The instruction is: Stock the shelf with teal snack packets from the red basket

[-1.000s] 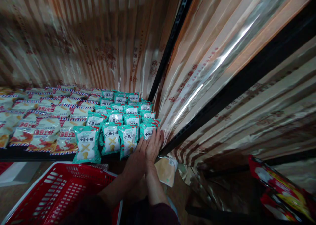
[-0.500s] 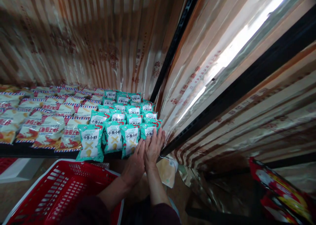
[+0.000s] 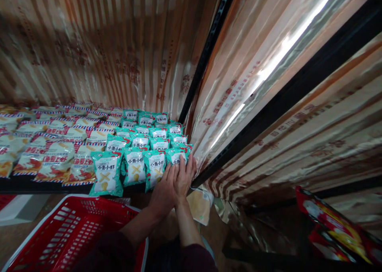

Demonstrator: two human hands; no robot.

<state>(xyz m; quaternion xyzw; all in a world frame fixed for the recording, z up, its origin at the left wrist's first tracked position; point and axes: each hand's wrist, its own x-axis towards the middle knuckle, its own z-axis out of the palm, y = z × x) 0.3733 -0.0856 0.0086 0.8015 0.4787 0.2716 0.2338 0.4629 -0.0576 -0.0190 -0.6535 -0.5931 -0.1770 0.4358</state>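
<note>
Teal snack packets (image 3: pixel 135 166) stand in rows on a dark shelf (image 3: pixel 44 187), several deep. My left hand (image 3: pixel 163 190) and my right hand (image 3: pixel 185 176) are side by side at the right end of the front row. Both have fingers stretched out flat, pressing against the front of the rightmost teal packet (image 3: pixel 174 156). Neither hand grips anything. White and red striped snack packets (image 3: pixel 55 162) fill the shelf to the left of the teal ones.
A red plastic basket (image 3: pixel 71 232) sits below the shelf at the lower left. A black upright post (image 3: pixel 205 53) and a slanted black shelf edge (image 3: pixel 277 104) bound shiny striped foil. Red packets (image 3: pixel 331 224) lie at the lower right.
Both hands have stayed pressed flat against the rightmost front packet, shifting only slightly. The view swayed a little.
</note>
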